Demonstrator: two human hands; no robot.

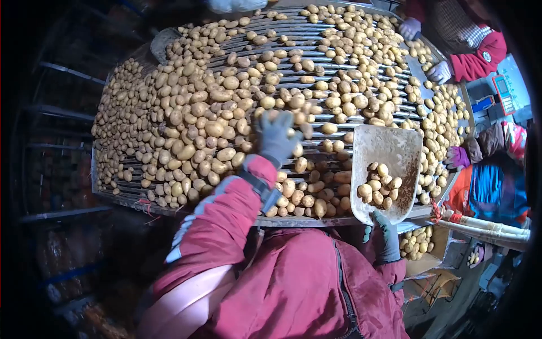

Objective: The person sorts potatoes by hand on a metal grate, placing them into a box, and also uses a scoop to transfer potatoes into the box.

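My left hand, in a grey glove, lies over the potatoes on the slatted table with its fingers spread. Some potatoes just beyond its fingertips are blurred by motion. By the table's near edge, my right hand, in a dark grey-green glove, is closed around the bottom end of a pale, dirt-stained scoop; the grip itself is mostly hidden. Several small potatoes sit in the lower part of this scoop.
Metal slats show between the potatoes. Another scoop lies at the far left. Co-workers' gloved hands rest along the right edge. Below it are a box of potatoes and pale poles. A digital scale stands at right.
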